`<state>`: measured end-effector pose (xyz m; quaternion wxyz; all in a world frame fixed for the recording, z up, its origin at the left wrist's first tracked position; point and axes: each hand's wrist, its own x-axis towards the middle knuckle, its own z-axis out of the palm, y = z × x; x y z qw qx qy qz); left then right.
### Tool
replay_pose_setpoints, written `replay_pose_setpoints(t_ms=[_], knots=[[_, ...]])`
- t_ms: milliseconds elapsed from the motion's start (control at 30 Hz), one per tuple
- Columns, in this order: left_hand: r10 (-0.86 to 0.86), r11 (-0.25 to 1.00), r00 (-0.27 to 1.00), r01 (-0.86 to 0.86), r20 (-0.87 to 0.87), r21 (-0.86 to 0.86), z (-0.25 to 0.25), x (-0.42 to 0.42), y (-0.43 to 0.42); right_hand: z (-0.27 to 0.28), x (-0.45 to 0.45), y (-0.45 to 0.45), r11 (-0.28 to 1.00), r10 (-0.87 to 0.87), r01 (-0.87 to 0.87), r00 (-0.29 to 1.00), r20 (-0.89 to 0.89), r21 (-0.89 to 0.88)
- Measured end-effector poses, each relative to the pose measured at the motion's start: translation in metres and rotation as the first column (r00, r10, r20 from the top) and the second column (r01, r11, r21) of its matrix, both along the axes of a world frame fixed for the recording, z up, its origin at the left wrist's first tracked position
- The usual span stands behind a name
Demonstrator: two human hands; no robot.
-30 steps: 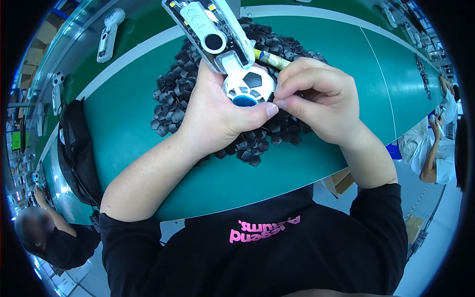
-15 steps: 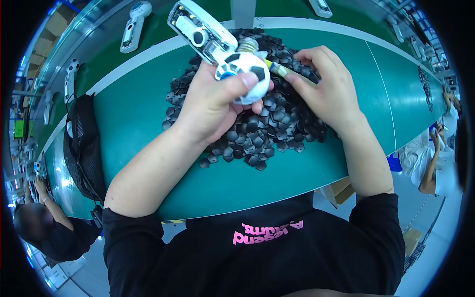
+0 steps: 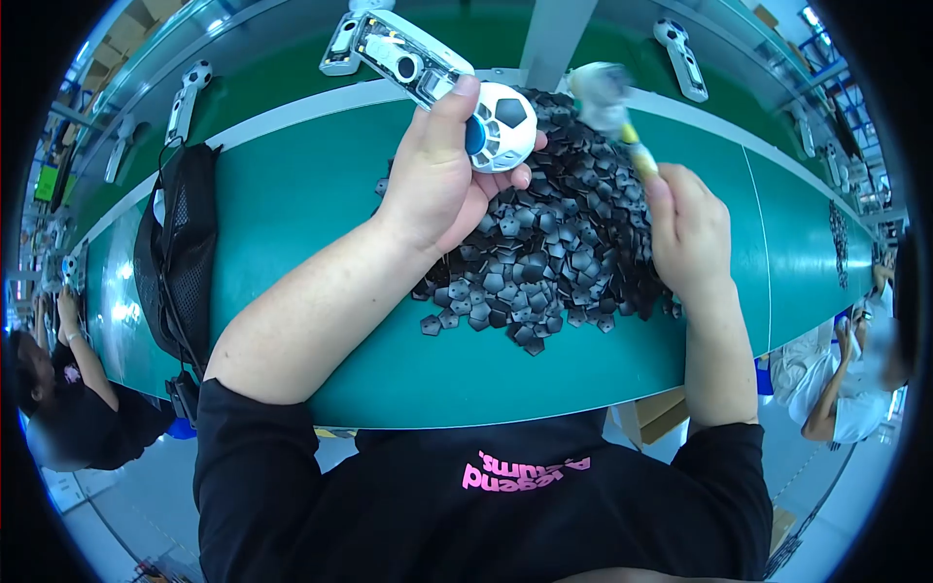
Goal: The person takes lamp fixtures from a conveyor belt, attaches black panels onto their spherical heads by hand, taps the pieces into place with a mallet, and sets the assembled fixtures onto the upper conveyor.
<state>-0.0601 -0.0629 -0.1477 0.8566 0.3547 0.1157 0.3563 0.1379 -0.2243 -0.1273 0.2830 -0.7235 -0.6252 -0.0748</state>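
- Head view: the left hand (image 3: 437, 165) is closed around a white device (image 3: 400, 56) with a round, football-patterned end (image 3: 507, 115), held up over the far left part of a heap of black pentagonal pieces (image 3: 544, 262).
- Thumb on top, fingers beneath; the device's long body points away to the upper left, its inner parts exposed, and a blue disc (image 3: 475, 135) shows on the round end near the thumb.
- The right hand (image 3: 690, 228) grips the yellowish handle of a tool (image 3: 639, 155), raised over the heap's far right part (its pale head is too blurred to make out), well apart from the device.
- The heap lies loose on the green table (image 3: 466, 384), a few pieces straying toward the near edge.
- A black mesh bag (image 3: 185, 253) rests at the table's left.
- Beyond the table, similar devices lie on a green strip, one (image 3: 682, 60) at upper right.
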Motion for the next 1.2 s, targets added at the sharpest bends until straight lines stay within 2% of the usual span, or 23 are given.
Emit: replay_pose_setpoints(t_ms=[33,133,167,267,400,433,533,700,800,833,933,967,1067,1100,1200], knots=[[0.012,1.0,1.0,-0.012,0.008,0.001,0.0,0.0,0.001,0.004,-0.004,-0.003,1.0,0.012,-0.012,1.0,0.008,0.001],[0.066,0.993,0.989,-0.053,-0.129,0.104,-0.001,0.001,0.001,0.015,-0.019,-0.015,0.986,0.161,-0.161,0.987,0.008,0.041],[0.067,0.993,0.99,-0.055,-0.125,0.102,-0.001,0.002,0.001,0.015,-0.02,-0.017,0.986,0.162,-0.163,0.987,0.011,0.039],[0.094,0.985,0.99,-0.077,-0.106,0.153,0.001,0.002,0.0,0.013,-0.024,-0.023,0.938,0.31,-0.297,0.95,-0.048,0.181],[0.062,0.976,0.995,-0.043,-0.083,0.214,0.006,0.0,-0.005,0.009,-0.025,-0.023,0.927,0.33,-0.32,0.944,-0.02,0.198],[0.056,0.976,0.995,-0.037,-0.085,0.215,0.005,0.0,-0.005,0.009,-0.024,-0.023,0.928,0.324,-0.314,0.946,-0.021,0.199],[0.014,0.987,1.0,-0.01,-0.027,0.16,-0.001,-0.002,-0.001,0.011,-0.024,-0.017,0.97,0.242,-0.243,0.967,-0.086,-0.01],[-0.045,0.992,0.999,0.047,-0.013,0.117,0.0,-0.005,0.006,0.005,-0.016,-0.004,0.995,0.096,-0.095,0.995,-0.041,0.016],[0.288,0.943,0.954,-0.266,-0.085,0.2,-0.005,0.002,0.01,-0.01,-0.003,0.004,0.999,0.019,-0.017,0.998,0.052,-0.03],[0.275,0.948,0.957,-0.254,-0.094,0.192,-0.004,0.002,0.008,-0.013,0.001,0.004,0.999,0.007,-0.005,0.999,0.046,-0.041],[0.255,0.925,0.962,-0.215,-0.093,0.313,0.001,0.001,0.008,-0.019,0.003,0.008,0.988,0.025,-0.013,0.997,0.078,-0.151],[0.25,0.928,0.964,-0.21,-0.095,0.309,0.0,0.001,0.008,-0.018,0.002,0.007,0.988,0.02,-0.008,0.997,0.078,-0.155],[0.033,0.984,0.991,-0.009,-0.13,0.178,-0.004,-0.005,0.007,-0.013,-0.003,0.008,0.98,0.031,-0.015,0.996,0.079,-0.197],[0.037,0.985,0.991,-0.014,-0.131,0.175,-0.003,-0.006,0.006,-0.014,-0.004,0.008,0.98,0.037,-0.021,0.996,0.078,-0.2],[0.099,0.948,0.977,-0.035,-0.188,0.315,0.003,-0.002,0.003,-0.015,-0.006,0.01,0.997,0.078,-0.075,0.989,0.128,-0.025]])
